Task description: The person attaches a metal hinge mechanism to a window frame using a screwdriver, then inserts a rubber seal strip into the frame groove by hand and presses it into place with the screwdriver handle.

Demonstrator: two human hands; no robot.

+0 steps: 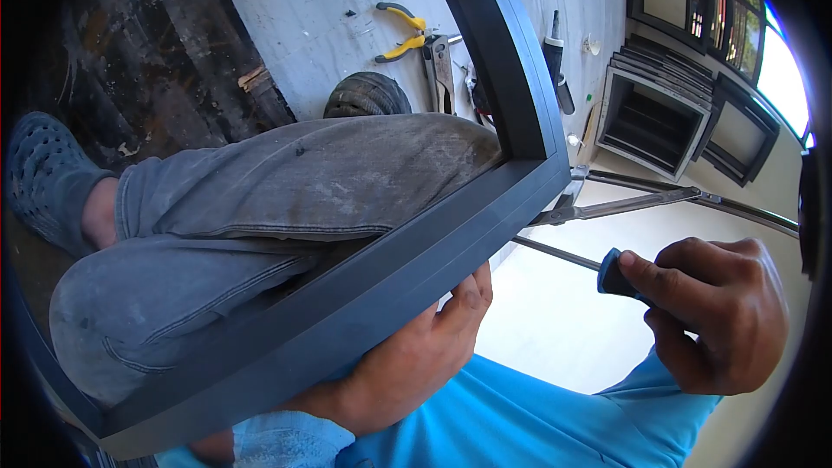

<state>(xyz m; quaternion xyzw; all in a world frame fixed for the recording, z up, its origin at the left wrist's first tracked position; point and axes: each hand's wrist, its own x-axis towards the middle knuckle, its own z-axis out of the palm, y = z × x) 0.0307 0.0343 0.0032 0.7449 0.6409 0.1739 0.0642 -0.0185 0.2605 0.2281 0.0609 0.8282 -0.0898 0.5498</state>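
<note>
A dark grey window frame (347, 295) lies slantwise across the legs in grey trousers (329, 178). My left hand (425, 364) is closed on the lower side of this frame; part of its fingers are hidden behind it. In my right hand (724, 312) is a screwdriver (617, 276) with a blue and black handle, gripped by thumb and fingers. Its metal shaft points left to the frame's outer edge near the corner, where the tip is hard to make out. A metal hinge arm (633, 205) sticks out to the right from that corner, above the screwdriver.
Yellow-handled pliers (405, 32) and locking pliers (439, 74) lie on the light floor beyond the legs. A black-handled tool (553, 50) lies further right. Several dark frames (663, 69) are stacked at upper right. Dark wooden boards (147, 43) cover the upper left.
</note>
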